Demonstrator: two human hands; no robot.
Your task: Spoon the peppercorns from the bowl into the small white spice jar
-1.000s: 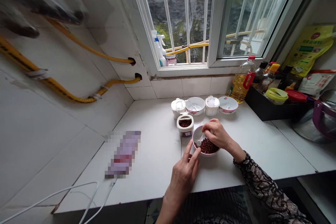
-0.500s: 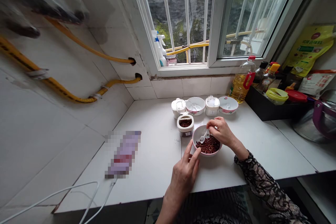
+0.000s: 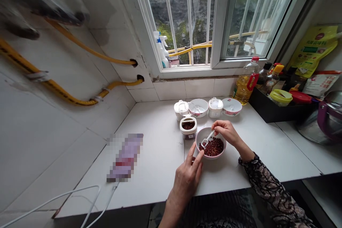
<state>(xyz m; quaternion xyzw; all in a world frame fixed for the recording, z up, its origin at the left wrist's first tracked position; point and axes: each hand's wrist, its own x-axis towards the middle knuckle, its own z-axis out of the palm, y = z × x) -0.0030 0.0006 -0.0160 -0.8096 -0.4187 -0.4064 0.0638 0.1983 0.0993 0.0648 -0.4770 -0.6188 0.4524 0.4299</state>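
A white bowl with a pink rim [image 3: 200, 136] stands on the counter, holding small dark red peppercorn-like grains [image 3: 215, 147]. My left hand [image 3: 185, 176] steadies it at the near left, fingertips against the side and rim. Between the fingertips of my right hand [image 3: 226, 133] is the handle of a small white spoon [image 3: 209, 137]. Its scoop rests over the grains at the bowl's left, with a few grains in it. Just behind and left of the bowl, a seasoning jar [image 3: 188, 133] with its lid raised contains similar dark grains.
Behind stand two white lidded jars [image 3: 215, 108] and two flowered bowls [image 3: 232, 107]. An oil bottle [image 3: 243, 85] and a black box [image 3: 267, 110] of condiments are at back right, near a metal kettle [image 3: 310, 131]. A blurred purple item [image 3: 127, 156] with a white cable lies left.
My right hand has shifted slightly, and the spoon now shows more of its handle, with its scoop a little farther left and nearer. The left hand and bowl stay almost still.
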